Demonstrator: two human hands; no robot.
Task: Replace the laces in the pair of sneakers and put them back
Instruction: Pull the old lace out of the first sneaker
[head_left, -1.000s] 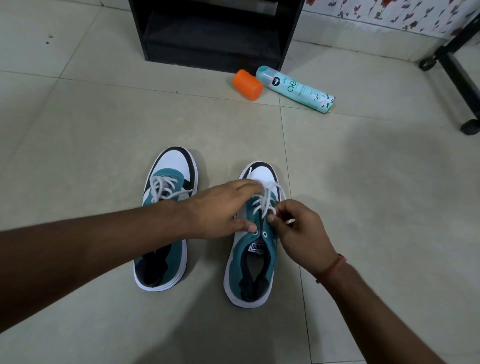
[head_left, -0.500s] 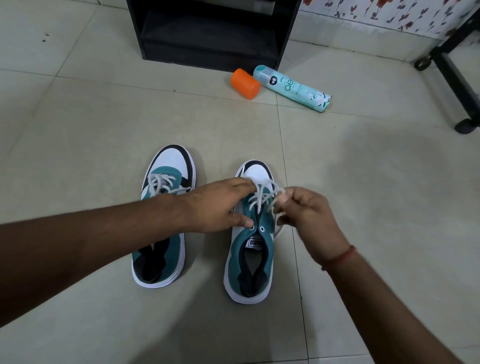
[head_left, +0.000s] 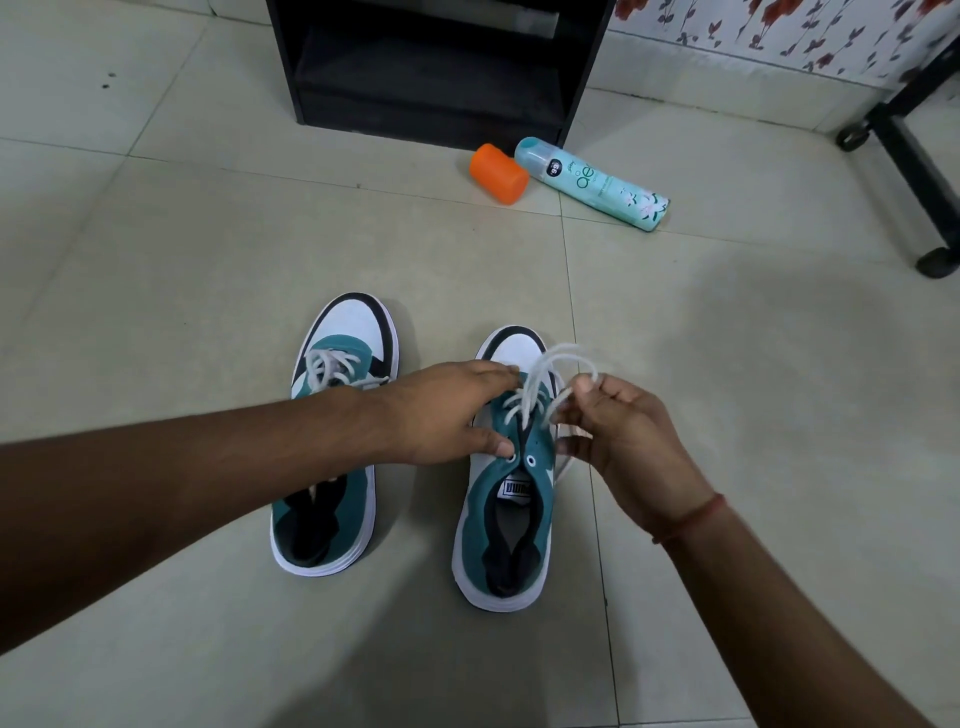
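Right sneaker (head_left: 506, 483) on floor tile (head_left: 208, 249), left sneaker (head_left: 332, 457) just beside. Left hand (head_left: 447, 415) flat, pressing its upper. Right hand (head_left: 618, 436) pinches white lace (head_left: 540, 374), loops blurred, probably partly unthreaded. Bare floor right; black cabinet (head_left: 436, 67) ahead.

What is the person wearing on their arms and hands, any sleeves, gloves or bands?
Both forearms are bare, with no sleeves in view and no gloves. The right hand has a thin reddish thread band around its wrist. The left hand and its wrist carry nothing visible.
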